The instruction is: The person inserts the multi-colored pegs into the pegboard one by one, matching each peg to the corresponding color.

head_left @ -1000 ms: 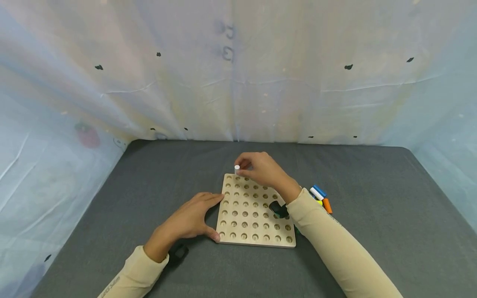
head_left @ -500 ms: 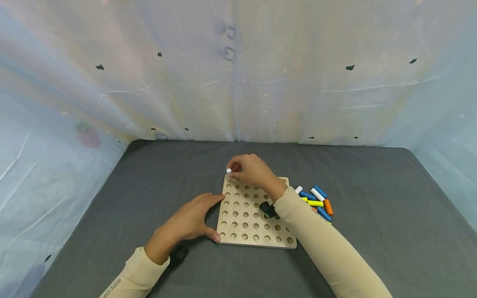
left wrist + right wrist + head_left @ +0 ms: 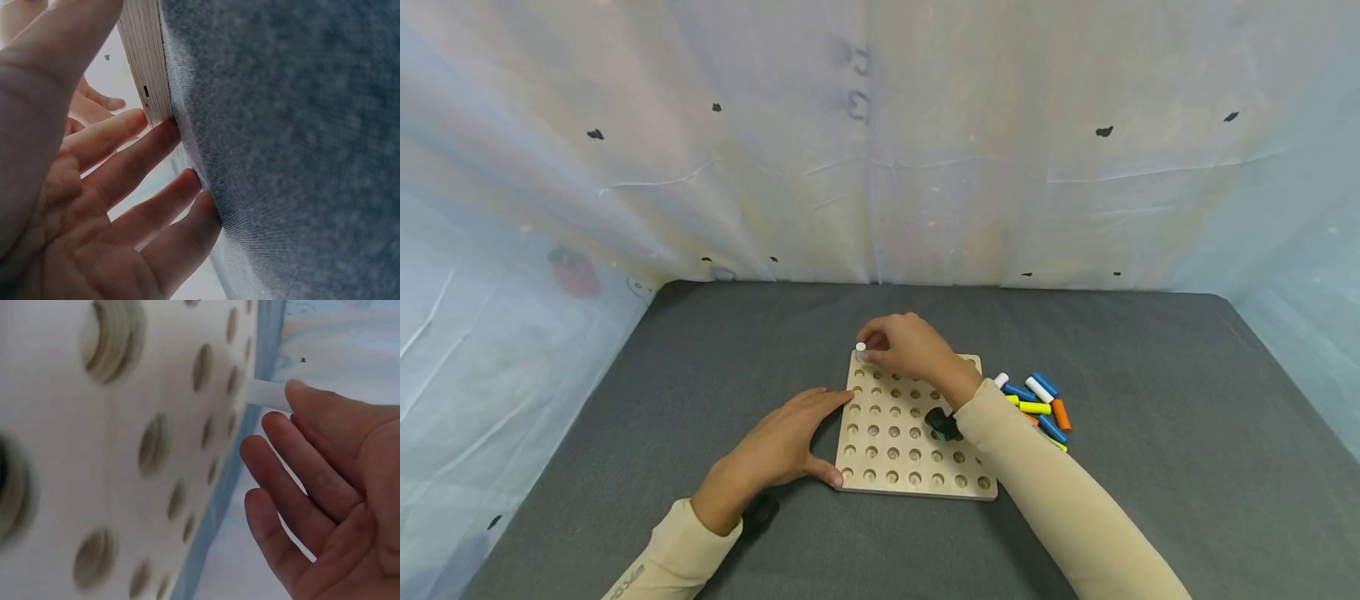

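The right hand (image 3: 908,343) pinches a white peg (image 3: 861,348) between thumb and fingers. The peg stands upright at the far left corner hole of a square wooden pegboard (image 3: 904,442). In the right wrist view the peg (image 3: 267,394) meets the board; whether it is seated in the hole is hard to tell. The left hand (image 3: 781,437) rests along the board's left side, fingers extended and thumb at the near left corner. In the left wrist view its fingertips (image 3: 139,117) touch the board's edge (image 3: 142,56). The right hand hides several far holes.
Right of the board lies a loose heap of pegs: blue (image 3: 1052,429), white (image 3: 1039,389), yellow (image 3: 1036,408) and orange (image 3: 1061,415). The right forearm partly covers it. A dark grey cloth (image 3: 737,342) covers the table, with a pale sheet (image 3: 925,208) hanging behind.
The right hand has carried the white peg leftward to the board's far left corner and then stays almost still there. More of the peg heap shows now. The left hand keeps its place.
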`<state>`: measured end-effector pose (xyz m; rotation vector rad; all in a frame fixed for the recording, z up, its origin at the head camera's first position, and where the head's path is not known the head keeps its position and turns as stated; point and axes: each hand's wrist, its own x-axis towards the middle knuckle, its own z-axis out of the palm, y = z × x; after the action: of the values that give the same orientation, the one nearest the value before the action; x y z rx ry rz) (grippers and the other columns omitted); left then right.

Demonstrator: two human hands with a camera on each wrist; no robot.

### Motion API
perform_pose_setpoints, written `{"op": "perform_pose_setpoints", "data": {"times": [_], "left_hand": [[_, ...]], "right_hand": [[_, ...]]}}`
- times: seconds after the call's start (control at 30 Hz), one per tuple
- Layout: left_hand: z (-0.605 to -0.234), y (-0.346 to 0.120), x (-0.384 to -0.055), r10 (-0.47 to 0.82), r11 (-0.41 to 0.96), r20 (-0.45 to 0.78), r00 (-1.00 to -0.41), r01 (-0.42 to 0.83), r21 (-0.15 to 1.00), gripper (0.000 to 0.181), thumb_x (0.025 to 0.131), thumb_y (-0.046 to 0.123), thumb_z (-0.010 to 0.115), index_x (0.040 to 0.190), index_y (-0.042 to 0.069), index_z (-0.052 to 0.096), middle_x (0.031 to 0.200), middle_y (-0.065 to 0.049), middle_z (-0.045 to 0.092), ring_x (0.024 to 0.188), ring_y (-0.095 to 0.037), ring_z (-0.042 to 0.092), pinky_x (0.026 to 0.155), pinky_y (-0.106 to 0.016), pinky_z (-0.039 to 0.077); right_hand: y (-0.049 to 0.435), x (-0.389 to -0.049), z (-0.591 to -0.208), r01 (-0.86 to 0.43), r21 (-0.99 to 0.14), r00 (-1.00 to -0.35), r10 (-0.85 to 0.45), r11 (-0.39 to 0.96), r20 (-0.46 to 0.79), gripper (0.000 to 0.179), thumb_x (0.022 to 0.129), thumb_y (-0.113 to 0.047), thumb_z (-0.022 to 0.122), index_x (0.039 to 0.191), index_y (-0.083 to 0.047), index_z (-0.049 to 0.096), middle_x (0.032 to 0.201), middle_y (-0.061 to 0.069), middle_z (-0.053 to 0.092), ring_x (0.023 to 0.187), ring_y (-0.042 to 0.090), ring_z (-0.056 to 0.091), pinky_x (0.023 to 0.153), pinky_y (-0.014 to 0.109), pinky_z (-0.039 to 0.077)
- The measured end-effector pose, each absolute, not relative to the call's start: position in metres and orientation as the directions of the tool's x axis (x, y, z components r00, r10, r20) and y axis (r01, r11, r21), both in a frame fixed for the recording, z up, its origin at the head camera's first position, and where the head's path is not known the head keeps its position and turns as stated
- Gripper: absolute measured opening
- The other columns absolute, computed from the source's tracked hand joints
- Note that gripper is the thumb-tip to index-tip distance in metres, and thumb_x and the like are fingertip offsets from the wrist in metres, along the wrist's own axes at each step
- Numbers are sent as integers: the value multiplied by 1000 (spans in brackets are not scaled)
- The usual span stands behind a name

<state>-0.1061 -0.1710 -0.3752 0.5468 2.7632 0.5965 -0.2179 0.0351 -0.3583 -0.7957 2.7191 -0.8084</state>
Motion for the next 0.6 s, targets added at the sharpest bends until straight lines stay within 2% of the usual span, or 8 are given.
{"op": "perform_pose_setpoints", "data": {"times": [0.1,0.23,0.43,0.6], "left_hand": [[-376,-170,-106,407,847,-168,-898,303,436,107,59,44,91,151,20,43,153,-10,46,144,-34,39,106,-58,42],[-377,-169,-106,404,848,-162,-900,302,435,107,58,45,91,151,20,43,153,-10,46,145,-36,38,106,-59,41],[-380,-167,-106,401,850,-158,-902,302,432,108,57,46,91,151,21,43,154,-10,45,145,-35,37,107,-59,41],[-382,-165,-105,402,848,-156,-902,303,436,108,57,45,91,151,20,43,153,-11,46,145,-34,38,107,-58,41]], "right_hand": [[48,-211,-351,-439,-556,-839,-544,706,-28,34,95,-25,69,128,-15,67,122,3,71,111,19,68,93,37,54],[79,-202,-347,-422,-535,-864,-503,732,-7,37,95,-26,69,130,-15,66,124,2,70,114,22,66,96,42,52],[142,-183,-348,-340,-487,-920,-392,804,-5,32,95,-25,69,125,-13,68,116,4,73,104,24,67,89,47,53],[194,-167,-353,-296,-401,-944,-330,867,-17,30,93,-22,70,121,-12,69,107,4,74,94,22,68,81,47,54]]}}
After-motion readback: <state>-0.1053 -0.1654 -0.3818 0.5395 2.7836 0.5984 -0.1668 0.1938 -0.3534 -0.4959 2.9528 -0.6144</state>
